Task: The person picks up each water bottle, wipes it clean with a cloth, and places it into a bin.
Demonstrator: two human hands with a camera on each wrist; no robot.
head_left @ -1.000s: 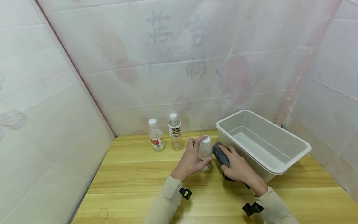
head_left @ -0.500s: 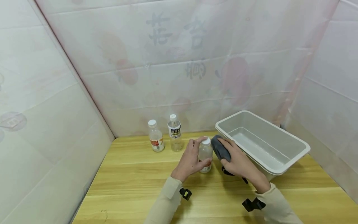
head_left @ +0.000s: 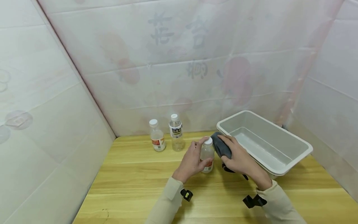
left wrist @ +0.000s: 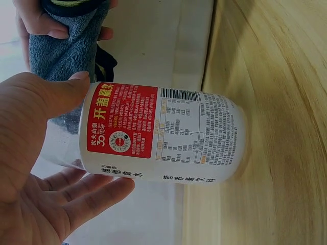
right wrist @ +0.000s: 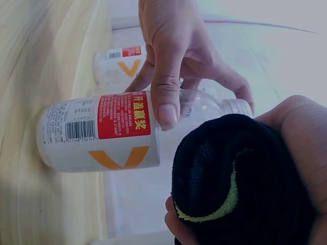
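Left hand (head_left: 192,160) grips small bottle (head_left: 207,154), thumb and fingers curled round labelled body; bottle upright on wooden table (head_left: 134,180), just left of white tub (head_left: 279,168). Right hand (head_left: 240,160) clutches dark grey cloth (head_left: 220,146), fingers wrapped round it, cloth touching bottle's cap. Two more bottles (head_left: 157,135) stand behind, near wall.

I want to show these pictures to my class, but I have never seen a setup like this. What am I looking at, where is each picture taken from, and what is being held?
No machine here: a person works with two bare hands. The wide picture comes from a camera on the head; the two close-ups come from cameras strapped to each wrist. On the wooden table stand two bottles at the back and an empty white tub on the right. The left hand has its grip round a third small bottle with a red label, standing on the table. The right hand holds a dark grey cloth against the bottle's top.
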